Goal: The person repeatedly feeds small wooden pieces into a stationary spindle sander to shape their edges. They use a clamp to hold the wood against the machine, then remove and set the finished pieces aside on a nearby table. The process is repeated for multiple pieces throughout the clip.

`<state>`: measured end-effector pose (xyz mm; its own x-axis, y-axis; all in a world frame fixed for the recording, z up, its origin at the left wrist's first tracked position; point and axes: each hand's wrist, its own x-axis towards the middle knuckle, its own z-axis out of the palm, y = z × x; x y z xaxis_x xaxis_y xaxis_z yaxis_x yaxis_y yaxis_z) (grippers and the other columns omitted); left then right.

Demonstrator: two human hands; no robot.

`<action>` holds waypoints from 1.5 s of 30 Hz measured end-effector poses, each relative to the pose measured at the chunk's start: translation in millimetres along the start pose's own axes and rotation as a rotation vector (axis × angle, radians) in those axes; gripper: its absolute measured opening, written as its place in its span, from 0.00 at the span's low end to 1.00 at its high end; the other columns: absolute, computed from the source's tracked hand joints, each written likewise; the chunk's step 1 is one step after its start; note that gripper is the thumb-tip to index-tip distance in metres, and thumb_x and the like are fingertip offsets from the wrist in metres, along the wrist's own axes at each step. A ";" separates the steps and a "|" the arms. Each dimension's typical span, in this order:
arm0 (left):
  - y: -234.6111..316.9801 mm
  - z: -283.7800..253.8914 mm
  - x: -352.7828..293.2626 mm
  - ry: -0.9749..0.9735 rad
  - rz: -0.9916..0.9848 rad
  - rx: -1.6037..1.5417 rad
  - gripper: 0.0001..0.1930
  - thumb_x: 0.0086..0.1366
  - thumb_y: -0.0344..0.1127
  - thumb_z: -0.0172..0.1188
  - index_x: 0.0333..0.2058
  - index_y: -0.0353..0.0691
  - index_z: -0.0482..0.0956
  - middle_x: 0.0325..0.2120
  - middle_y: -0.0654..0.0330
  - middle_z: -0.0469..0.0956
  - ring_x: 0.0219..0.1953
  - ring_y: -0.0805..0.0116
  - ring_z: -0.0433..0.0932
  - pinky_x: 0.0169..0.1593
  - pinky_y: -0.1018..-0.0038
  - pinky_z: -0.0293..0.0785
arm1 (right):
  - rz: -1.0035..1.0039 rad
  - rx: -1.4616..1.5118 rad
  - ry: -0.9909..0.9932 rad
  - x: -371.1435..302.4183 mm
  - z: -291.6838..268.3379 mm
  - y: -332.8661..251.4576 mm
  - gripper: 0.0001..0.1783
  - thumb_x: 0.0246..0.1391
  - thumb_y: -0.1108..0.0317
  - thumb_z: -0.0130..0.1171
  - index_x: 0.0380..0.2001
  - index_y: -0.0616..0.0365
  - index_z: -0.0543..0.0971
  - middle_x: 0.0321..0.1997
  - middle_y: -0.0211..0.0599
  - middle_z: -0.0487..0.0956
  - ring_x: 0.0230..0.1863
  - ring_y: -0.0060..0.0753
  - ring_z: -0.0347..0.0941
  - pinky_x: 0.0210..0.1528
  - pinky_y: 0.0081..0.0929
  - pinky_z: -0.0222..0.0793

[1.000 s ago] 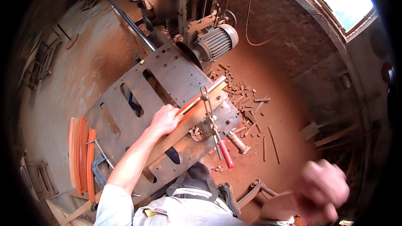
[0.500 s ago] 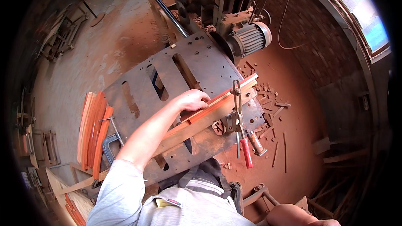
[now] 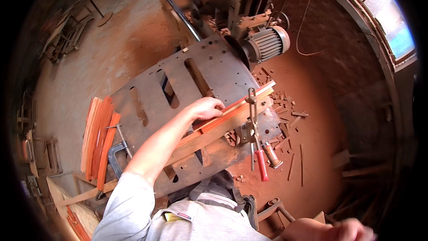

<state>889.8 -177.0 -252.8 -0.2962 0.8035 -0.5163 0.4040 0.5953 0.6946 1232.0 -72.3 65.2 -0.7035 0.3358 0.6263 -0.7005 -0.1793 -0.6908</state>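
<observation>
A person stands at a grey steel machine table [image 3: 178, 89] with long slots cut through it, seen from above. The left hand [image 3: 207, 108] lies palm down on a thin reddish wooden strip [image 3: 236, 107], fingers [image 3: 217, 105] spread loosely and pressing rather than gripping. The strip rests along a longer pale wooden fence board [image 3: 214, 131] that crosses the table at a slant. A bar clamp with a red handle [image 3: 256, 145] pins the board near the table's right edge. The right hand [image 3: 343, 231] is low at the bottom right, well apart from the table, blurred; whether it is curled or holds anything cannot be told. A stack of reddish wooden slats [image 3: 98, 136] lies at the table's left end, beside a grey G-clamp [image 3: 117, 156]. An electric motor [image 3: 265, 44] sits beyond the table, and wood offcuts [image 3: 290, 111] litter the red floor.
</observation>
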 end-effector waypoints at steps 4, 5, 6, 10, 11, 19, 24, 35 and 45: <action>10.2 0.7 -2.5 -0.008 0.018 0.010 0.22 0.62 0.39 0.63 0.53 0.37 0.80 0.48 0.50 0.84 0.51 0.58 0.81 0.56 0.64 0.74 | 0.387 -0.854 0.391 -39.1 -30.4 51.2 0.15 0.51 0.75 0.55 0.42 0.68 0.78 0.47 0.42 0.75 0.41 0.35 0.74 0.41 0.24 0.71; 12.4 0.9 -3.8 -0.011 0.011 -0.002 0.22 0.62 0.39 0.63 0.53 0.37 0.80 0.48 0.50 0.84 0.52 0.58 0.81 0.56 0.64 0.74 | 0.621 -0.876 0.389 -47.3 -39.7 69.1 0.24 0.46 0.80 0.52 0.50 0.71 0.78 0.50 0.52 0.76 0.46 0.39 0.75 0.52 0.34 0.73; 13.2 1.9 -2.8 -0.015 0.012 0.004 0.22 0.62 0.40 0.63 0.53 0.37 0.80 0.48 0.49 0.83 0.52 0.58 0.81 0.56 0.64 0.74 | 0.794 -0.993 0.252 -65.6 -51.9 88.5 0.26 0.52 0.74 0.61 0.56 0.70 0.75 0.54 0.56 0.74 0.52 0.47 0.74 0.58 0.38 0.71; 24.2 8.5 -5.9 0.033 -0.021 0.068 0.21 0.64 0.43 0.62 0.52 0.37 0.81 0.48 0.47 0.83 0.52 0.54 0.81 0.55 0.63 0.75 | 0.996 -1.281 0.084 -117.8 -49.8 158.1 0.34 0.57 0.57 0.66 0.58 0.72 0.69 0.60 0.59 0.72 0.60 0.57 0.71 0.60 0.45 0.69; 27.0 10.5 -11.0 0.064 -0.041 0.090 0.21 0.64 0.43 0.62 0.52 0.38 0.81 0.48 0.46 0.83 0.52 0.53 0.81 0.55 0.63 0.75 | 1.039 -1.189 0.164 -117.2 -48.3 165.6 0.32 0.58 0.56 0.65 0.56 0.70 0.70 0.58 0.60 0.74 0.57 0.57 0.74 0.57 0.44 0.71; 29.8 34.2 -17.9 0.277 -0.037 0.251 0.23 0.64 0.47 0.59 0.53 0.40 0.81 0.45 0.46 0.80 0.51 0.49 0.78 0.55 0.58 0.74 | 1.222 -0.816 0.382 -153.9 -85.8 213.0 0.26 0.61 0.51 0.59 0.47 0.66 0.75 0.41 0.56 0.81 0.48 0.56 0.78 0.51 0.43 0.71; 67.5 79.5 -42.0 0.456 -0.066 0.544 0.43 0.56 0.58 0.67 0.64 0.36 0.68 0.50 0.44 0.74 0.54 0.48 0.72 0.54 0.53 0.73 | 1.242 -0.752 0.394 -175.0 -99.9 229.7 0.27 0.62 0.50 0.59 0.49 0.67 0.76 0.44 0.53 0.82 0.49 0.48 0.79 0.54 0.39 0.70; 47.1 113.7 -32.2 0.742 0.007 0.680 0.40 0.53 0.51 0.71 0.62 0.38 0.72 0.48 0.44 0.73 0.50 0.49 0.70 0.53 0.55 0.69 | 1.201 -0.853 0.414 -182.8 -100.6 236.8 0.10 0.66 0.63 0.57 0.39 0.59 0.72 0.27 0.29 0.76 0.26 0.21 0.73 0.29 0.24 0.72; 39.3 109.0 -34.4 0.764 0.067 0.662 0.39 0.50 0.52 0.73 0.59 0.37 0.75 0.48 0.44 0.73 0.49 0.50 0.71 0.51 0.56 0.70 | 1.348 -0.765 0.372 -174.2 -103.1 230.5 0.11 0.64 0.64 0.60 0.43 0.59 0.75 0.31 0.32 0.79 0.30 0.24 0.75 0.34 0.26 0.73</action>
<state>1010.3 -181.6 -262.4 -0.6359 0.7601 0.1334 0.7701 0.6138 0.1736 1205.3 -76.7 -240.3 -0.5838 0.5405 -0.6058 0.6858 -0.0711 -0.7243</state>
